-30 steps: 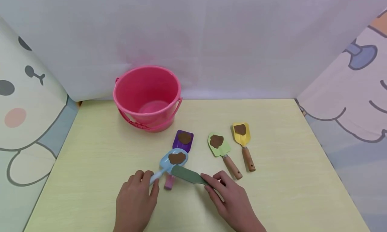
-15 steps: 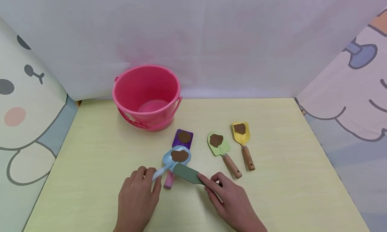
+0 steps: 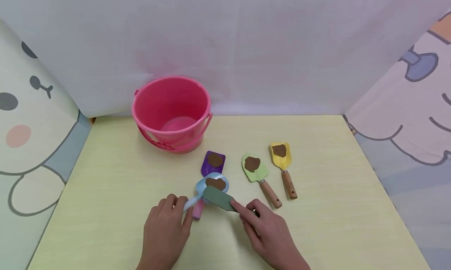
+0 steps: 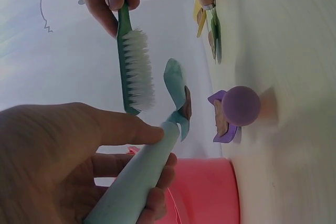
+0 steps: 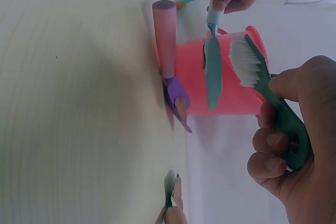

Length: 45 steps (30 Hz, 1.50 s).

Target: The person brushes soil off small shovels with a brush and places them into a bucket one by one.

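My left hand [image 3: 166,229] grips the handle of a light blue toy shovel [image 3: 201,184], raised above the table, with a brown patch in its scoop. In my right hand [image 3: 269,233] is a green brush [image 3: 216,197]; its white bristles [image 4: 139,69] face the shovel in the left wrist view. From the head view the brush head overlaps the near part of the scoop; whether they touch I cannot tell. Below the blue shovel lies a purple shovel [image 3: 208,168] with a pink handle [image 3: 198,210], partly hidden, also bearing a brown patch.
A pink bucket [image 3: 192,139] stands at the back left of the pale wooden table [image 3: 334,207]. Right of the purple shovel lie a light green shovel [image 3: 258,174] and a yellow shovel [image 3: 286,160], both wooden-handled with brown patches. A white cloth backdrop [image 3: 282,54] rises behind the table.
The left hand has shifted right with the light blue shovel, so the scoop now sits further under the brush head. The right hand and brush have moved only slightly.
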Motion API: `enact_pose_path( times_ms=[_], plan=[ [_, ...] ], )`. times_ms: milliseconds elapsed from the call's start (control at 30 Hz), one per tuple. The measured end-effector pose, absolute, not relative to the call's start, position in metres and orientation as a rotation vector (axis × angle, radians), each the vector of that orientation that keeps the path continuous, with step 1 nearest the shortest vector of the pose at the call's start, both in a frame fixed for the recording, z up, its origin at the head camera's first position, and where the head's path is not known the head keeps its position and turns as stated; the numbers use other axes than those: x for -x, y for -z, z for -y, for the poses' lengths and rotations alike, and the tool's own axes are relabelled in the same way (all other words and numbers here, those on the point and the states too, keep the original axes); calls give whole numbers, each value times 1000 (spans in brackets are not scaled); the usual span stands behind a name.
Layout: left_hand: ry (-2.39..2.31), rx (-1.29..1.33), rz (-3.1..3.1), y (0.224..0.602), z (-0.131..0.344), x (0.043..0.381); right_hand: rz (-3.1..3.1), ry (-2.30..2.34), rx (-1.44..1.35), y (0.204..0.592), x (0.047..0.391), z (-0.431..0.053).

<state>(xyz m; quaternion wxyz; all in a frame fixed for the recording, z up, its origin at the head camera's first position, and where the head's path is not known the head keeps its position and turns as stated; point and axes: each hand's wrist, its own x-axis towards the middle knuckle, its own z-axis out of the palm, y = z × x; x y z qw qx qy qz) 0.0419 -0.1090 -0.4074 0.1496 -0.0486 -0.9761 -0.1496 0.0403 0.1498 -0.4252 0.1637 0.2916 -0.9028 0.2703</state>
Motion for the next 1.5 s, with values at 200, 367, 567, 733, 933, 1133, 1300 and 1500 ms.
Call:
enact_pose_path(
  times_ms=[200,367,567,733,933,1133,1300,1500],
  plan=[
    [417,149,2860,405,104,-43,2569,-763,-834,428,-40,-148],
    [413,152,2885,403,101,-44,2578,-702,-827,430,-39,-148],
    [401,152,2891,404,102,-43,2597,-610,-789,431,-38,-149],
    [396,143,2904,405,103,-43,2614,-597,-761,431,-38,-149],
    [396,129,2928,404,103,-43,2622,-567,-736,430,-37,-149],
    [408,140,2931,405,102,-43,2629,-626,-743,430,-39,-148],
    [430,168,2912,405,101,-44,2607,-661,-797,433,-40,-145],
    [413,180,2902,405,100,-44,2611,-606,-754,432,-39,-145]
  ],
)
